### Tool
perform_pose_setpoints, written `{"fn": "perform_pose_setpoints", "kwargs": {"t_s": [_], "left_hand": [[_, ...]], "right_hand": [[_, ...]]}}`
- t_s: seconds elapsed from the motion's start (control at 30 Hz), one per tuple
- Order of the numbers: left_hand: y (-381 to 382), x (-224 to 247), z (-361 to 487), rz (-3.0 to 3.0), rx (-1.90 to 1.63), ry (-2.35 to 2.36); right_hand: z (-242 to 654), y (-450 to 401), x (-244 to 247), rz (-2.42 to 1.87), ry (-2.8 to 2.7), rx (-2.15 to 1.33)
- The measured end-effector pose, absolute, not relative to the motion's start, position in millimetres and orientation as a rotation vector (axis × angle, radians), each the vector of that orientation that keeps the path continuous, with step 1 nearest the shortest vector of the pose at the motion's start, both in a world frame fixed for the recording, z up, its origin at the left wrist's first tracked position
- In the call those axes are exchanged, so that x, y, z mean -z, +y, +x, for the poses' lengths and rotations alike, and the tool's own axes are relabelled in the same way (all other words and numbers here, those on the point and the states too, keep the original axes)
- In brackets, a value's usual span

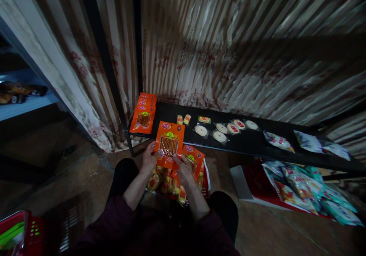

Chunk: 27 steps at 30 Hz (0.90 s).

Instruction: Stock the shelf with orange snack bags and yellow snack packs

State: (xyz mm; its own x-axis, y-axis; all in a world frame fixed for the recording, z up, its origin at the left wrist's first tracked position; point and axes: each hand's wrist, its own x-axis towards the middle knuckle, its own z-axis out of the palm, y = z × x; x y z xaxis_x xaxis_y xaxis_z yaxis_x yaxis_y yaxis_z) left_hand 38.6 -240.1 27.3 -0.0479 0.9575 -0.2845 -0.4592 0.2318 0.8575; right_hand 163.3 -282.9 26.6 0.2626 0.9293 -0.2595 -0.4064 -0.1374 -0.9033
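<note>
Both my hands hold an orange snack packet (168,143) with a clear window showing brown sticks. My left hand (149,160) pinches its lower left edge. At its lower right corner, the thumb of my right hand (185,169) presses on the front. A second orange packet (198,157) shows behind my right hand; whether that hand grips it too, I cannot tell. Below them, a red and white basket (207,177) between my knees contains several small yellow-wrapped snacks (171,184). Matching orange packets (142,120) overlap in a row on the left end of the shelf.
The low black shelf (188,136) carries small yellow packs (183,119), round wrapped cakes (220,136) and pale bags (307,140). Under its right side, a red and white box (251,183) is heaped with bags. Another red basket (28,233) stands lower left. Curtains hang behind.
</note>
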Motion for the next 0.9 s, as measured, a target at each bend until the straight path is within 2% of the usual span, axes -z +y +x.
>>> {"fn": "perform_pose_setpoints", "kwargs": {"t_s": [0.5,0.9], "left_hand": [[-208,-14,3,0.599,-1.394,1.126],[-148,-6,-19,0.693,-1.466,1.313]], "right_hand": [[135,-236,-15,-1.268,-0.773,-1.302],[116,-166,-1,-1.323,-0.967,-1.198]]}}
